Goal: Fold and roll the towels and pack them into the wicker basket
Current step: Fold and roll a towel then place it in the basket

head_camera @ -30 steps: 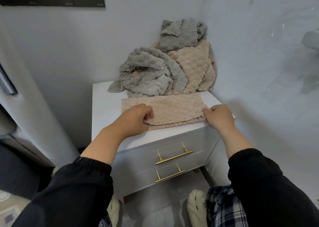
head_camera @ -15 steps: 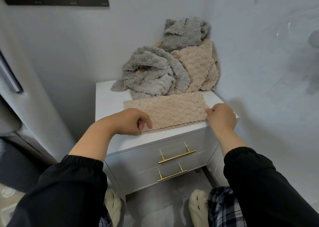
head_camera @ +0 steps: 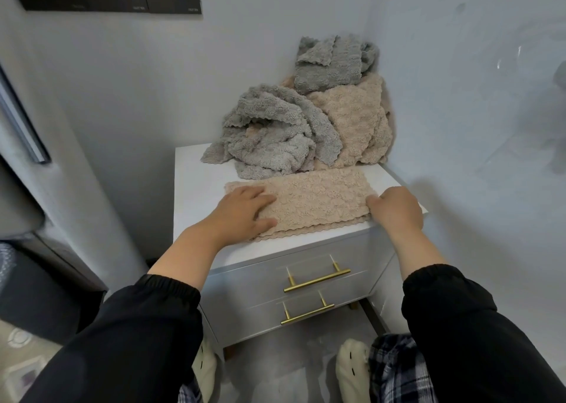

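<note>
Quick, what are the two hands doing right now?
Left hand: open, pressing flat on the folded beige towel.
Right hand: fingers curled, gripping that towel's right end.

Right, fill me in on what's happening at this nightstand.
A person is folding towels on a white nightstand. A folded beige towel lies as a long strip along the front edge. The left hand presses flat on its left part, and the right hand grips its right end. Behind it, a heap of unfolded grey and beige towels sits in the corner. Nothing is rolled yet, and no wicker basket is in view.
</note>
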Motion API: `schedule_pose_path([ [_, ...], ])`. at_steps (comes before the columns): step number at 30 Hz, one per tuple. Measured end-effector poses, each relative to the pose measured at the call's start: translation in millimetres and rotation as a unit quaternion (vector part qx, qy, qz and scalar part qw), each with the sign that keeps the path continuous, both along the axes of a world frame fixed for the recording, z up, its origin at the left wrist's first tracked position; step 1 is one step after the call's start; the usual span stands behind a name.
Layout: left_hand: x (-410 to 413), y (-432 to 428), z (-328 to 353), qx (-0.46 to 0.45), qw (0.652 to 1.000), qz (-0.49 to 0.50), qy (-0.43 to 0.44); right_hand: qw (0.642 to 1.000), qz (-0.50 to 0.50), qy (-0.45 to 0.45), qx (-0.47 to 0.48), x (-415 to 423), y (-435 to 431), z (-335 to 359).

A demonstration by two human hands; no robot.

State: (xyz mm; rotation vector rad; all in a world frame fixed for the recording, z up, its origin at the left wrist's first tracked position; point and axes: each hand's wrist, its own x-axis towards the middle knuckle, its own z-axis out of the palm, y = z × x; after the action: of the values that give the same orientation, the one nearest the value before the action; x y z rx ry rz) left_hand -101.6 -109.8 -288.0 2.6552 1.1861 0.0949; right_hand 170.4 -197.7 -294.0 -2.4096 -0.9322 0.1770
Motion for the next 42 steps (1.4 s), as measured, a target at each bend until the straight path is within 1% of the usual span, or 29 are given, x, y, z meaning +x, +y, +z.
schedule_pose_path([
  [2, 1.8, -2.0, 3.3, 0.013, 1.000, -0.005, -0.024, 0.996, 0.000, 0.030, 0.089, -2.2, 0.8, 2.3],
  [3, 2.8, -3.8, 7.5, 0.017, 1.000, -0.004, -0.024, 0.988, -0.005, 0.069, 0.140, -3.3, 1.4, 4.1],
  [4, 4.1, -6.3, 12.8, 0.018, 1.000, -0.005, -0.015, 0.974, -0.017, 0.129, 0.183, -4.6, 1.9, 5.9],
  [5, 5.9, -9.0, 17.2, 0.019, 1.000, -0.008, -0.004, 0.950, -0.032, 0.216, 0.222, -6.3, 2.7, 7.9],
  [6, 7.7, -12.4, 21.4, 0.018, 1.000, -0.010, 0.003, 0.907, -0.048, 0.328, 0.260, -8.0, 3.0, 9.1],
  [7, 9.6, -15.6, 25.0, 0.009, 1.000, -0.014, 0.000, 0.847, -0.054, 0.445, 0.287, -9.9, 4.4, 9.5],
  [8, 11.3, -19.4, 27.8, -0.014, 1.000, -0.021, -0.018, 0.791, -0.055, 0.529, 0.301, -12.0, 5.8, 9.2],
  [9, 13.6, -23.2, 29.3, -0.051, 0.997, -0.029, -0.047, 0.767, -0.046, 0.566, 0.299, -13.9, 6.9, 9.3],
  [10, 15.9, -26.9, 30.1, -0.084, 0.993, -0.033, -0.080, 0.766, -0.037, 0.574, 0.286, -15.8, 7.9, 8.1],
  [11, 18.3, -29.0, 29.9, -0.096, 0.988, -0.033, -0.112, 0.780, -0.029, 0.563, 0.273, -17.0, 8.6, 7.5],
  [12, 20.7, -29.3, 28.8, -0.077, 0.987, -0.028, -0.140, 0.794, -0.024, 0.544, 0.269, -19.2, 8.8, 8.0],
  [14, 24.1, -26.3, 24.1, -0.003, 0.986, -0.007, -0.165, 0.819, -0.011, 0.504, 0.274, -23.4, 8.2, 10.6],
  [16, 27.0, -23.3, 16.5, 0.007, 0.989, -0.008, -0.149, 0.832, 0.008, 0.472, 0.291, -25.5, 8.6, 13.4],
  [18, 28.2, -23.4, 11.1, -0.052, 0.991, -0.004, -0.127, 0.832, 0.031, 0.461, 0.308, -28.1, 9.8, 18.8],
  [20, 30.7, -26.1, 11.9, -0.122, 0.977, 0.015, -0.174, 0.830, 0.045, 0.454, 0.321, -28.5, 11.2, 24.0],
  [21, 32.4, -26.4, 13.1, -0.166, 0.958, 0.032, -0.232, 0.833, 0.050, 0.446, 0.324, -29.4, 10.3, 28.1],
  [22, 33.6, -26.7, 15.8, -0.219, 0.926, 0.058, -0.302, 0.833, 0.055, 0.441, 0.329, -29.7, 9.3, 31.5],
  [23, 34.7, -27.1, 19.1, -0.273, 0.886, 0.089, -0.364, 0.831, 0.068, 0.441, 0.334, -30.4, 8.2, 34.4],
  [24, 35.3, -27.1, 21.7, -0.321, 0.849, 0.119, -0.403, 0.821, 0.086, 0.449, 0.341, -31.3, 6.8, 36.8],
  [25, 35.5, -27.4, 24.2, -0.360, 0.822, 0.140, -0.419, 0.810, 0.107, 0.461, 0.346, -33.5, 4.6, 40.4],
  [26, 34.6, -26.8, 25.3, -0.392, 0.805, 0.151, -0.419, 0.799, 0.129, 0.474, 0.345, -36.2, 2.8, 43.7],
  [30, 33.6, -24.4, 26.4, -0.477, 0.758, 0.117, -0.429, 0.771, 0.215, 0.507, 0.320, -43.3, -3.8, 54.5],
  [32, 34.3, -26.9, 28.4, -0.510, 0.726, 0.104, -0.450, 0.779, 0.238, 0.490, 0.311, -43.4, -5.3, 55.3],
  [34, 36.6, -28.4, 28.7, -0.525, 0.692, 0.115, -0.481, 0.810, 0.240, 0.441, 0.302, -44.6, -5.7, 55.4],
  [35, 37.1, -28.4, 28.7, -0.520, 0.683, 0.128, -0.497, 0.830, 0.237, 0.410, 0.294, -44.5, -4.7, 54.0],
  [37, 36.8, -25.1, 28.5, -0.498, 0.674, 0.159, -0.523, 0.856, 0.235, 0.367, 0.279, -45.4, -2.6, 52.5],
  [39, 35.3, -20.6, 29.3, -0.472, 0.678, 0.182, -0.534, 0.871, 0.236, 0.336, 0.269, -45.8, 0.8, 51.5],
  [41, 35.0, -15.4, 28.8, -0.433, 0.702, 0.198, -0.529, 0.885, 0.237, 0.311, 0.254, -45.7, 5.3, 49.9],
  [42, 34.8, -11.6, 27.1, -0.402, 0.722, 0.208, -0.523, 0.893, 0.234, 0.296, 0.244, -45.6, 8.4, 48.3],
])
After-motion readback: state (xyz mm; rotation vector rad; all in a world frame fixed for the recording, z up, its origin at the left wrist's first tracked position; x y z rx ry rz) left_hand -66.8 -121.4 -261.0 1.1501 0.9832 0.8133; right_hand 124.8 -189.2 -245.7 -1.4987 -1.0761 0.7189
